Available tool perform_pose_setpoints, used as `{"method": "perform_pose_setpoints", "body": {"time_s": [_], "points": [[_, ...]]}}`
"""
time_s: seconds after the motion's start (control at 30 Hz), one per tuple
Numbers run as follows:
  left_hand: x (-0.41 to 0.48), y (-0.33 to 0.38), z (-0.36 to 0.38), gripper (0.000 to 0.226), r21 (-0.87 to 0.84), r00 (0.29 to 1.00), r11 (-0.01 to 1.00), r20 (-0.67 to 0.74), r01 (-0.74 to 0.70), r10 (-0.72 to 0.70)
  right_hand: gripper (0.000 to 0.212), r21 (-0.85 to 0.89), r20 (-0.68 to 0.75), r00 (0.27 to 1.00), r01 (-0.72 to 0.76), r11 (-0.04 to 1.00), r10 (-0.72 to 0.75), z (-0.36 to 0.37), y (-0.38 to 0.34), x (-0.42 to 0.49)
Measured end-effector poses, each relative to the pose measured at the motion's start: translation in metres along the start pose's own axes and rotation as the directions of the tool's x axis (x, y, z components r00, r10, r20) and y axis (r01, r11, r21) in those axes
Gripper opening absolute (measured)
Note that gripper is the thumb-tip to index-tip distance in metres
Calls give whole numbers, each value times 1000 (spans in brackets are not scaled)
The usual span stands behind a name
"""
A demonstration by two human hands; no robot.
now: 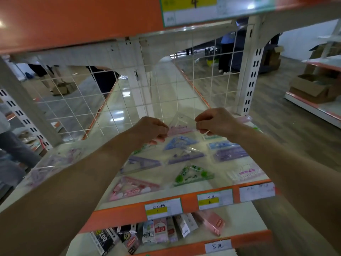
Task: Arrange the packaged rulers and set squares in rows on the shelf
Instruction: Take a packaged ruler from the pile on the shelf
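The left hand [153, 130] and the right hand [215, 122] are both curled into pinches. In the head view each holds one end of the same clear packet, a pink set square [181, 124], the left at its left end and the right at its right end. The packet hangs between them above the far part of the shelf [217, 183], close in front of the wire grid [166, 89] and just beyond the blue set square [180, 142], which lies flat.

Nearer in that middle column lie a purple set square [186, 156] and a green set square [193, 175]. A column of packaged rulers [230, 154] runs along the right.

The step in hand looks like placing this packet at the far end of the middle column. The next move probably calls for lowering it flat behind the blue one, square with the column, then easing both pinches off without dragging it.

The held packet's long axis, the pink ruled edge, runs left to right between the hands, rising slightly to the right. The triangle's apex points up and away toward the grid.
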State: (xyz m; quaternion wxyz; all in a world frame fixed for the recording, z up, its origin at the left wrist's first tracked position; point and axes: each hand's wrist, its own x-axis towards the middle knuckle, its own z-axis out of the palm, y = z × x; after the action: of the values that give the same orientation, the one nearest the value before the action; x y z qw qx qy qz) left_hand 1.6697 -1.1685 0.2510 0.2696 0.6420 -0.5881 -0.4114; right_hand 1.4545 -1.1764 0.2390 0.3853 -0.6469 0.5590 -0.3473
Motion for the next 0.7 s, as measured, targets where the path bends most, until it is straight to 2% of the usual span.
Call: {"method": "perform_pose_setpoints", "body": {"time_s": [0.1, 0.2, 0.33, 0.43, 0.5, 0.57, 0.67, 0.7], "points": [[4, -5, 8, 5, 83, 1000, 997, -7, -7, 7, 22, -175, 43, 999, 20, 984, -13, 3, 8, 2], [4, -12, 16, 13, 175, 999, 985, 40, -14, 7, 29, -378, 78, 996, 64, 924, -37, 8, 18, 3], [5, -20, 25, 24, 314, 989, 944, 139, -99, 58, 29, -447, 120, 993, 55, 893, -1, 17, 29, 5], [8, -28, 32, 8, 452, 978, 871, 164, -191, 129, 26, -518, 165, 986, 82, 852, 5, 24, 29, 6], [13, -33, 35, 12, 523, 978, 829, 169, -197, 126, 17, -561, 187, 982, 88, 823, 22, 28, 29, 6], [16, -38, 36, 14, 595, 984, 785, 148, -172, 104, 30, -594, 201, 979, 88, 799, 42, 31, 27, 4], [19, -41, 39, 20, 662, 985, 730, 134, -168, 106, 17, -610, 226, 973, 96, 787, 57, 31, 26, 2], [19, -41, 39, 21, 683, 984, 709, 133, -175, 115, 26, -618, 227, 972, 98, 780, 58, 31, 26, 2]]}}
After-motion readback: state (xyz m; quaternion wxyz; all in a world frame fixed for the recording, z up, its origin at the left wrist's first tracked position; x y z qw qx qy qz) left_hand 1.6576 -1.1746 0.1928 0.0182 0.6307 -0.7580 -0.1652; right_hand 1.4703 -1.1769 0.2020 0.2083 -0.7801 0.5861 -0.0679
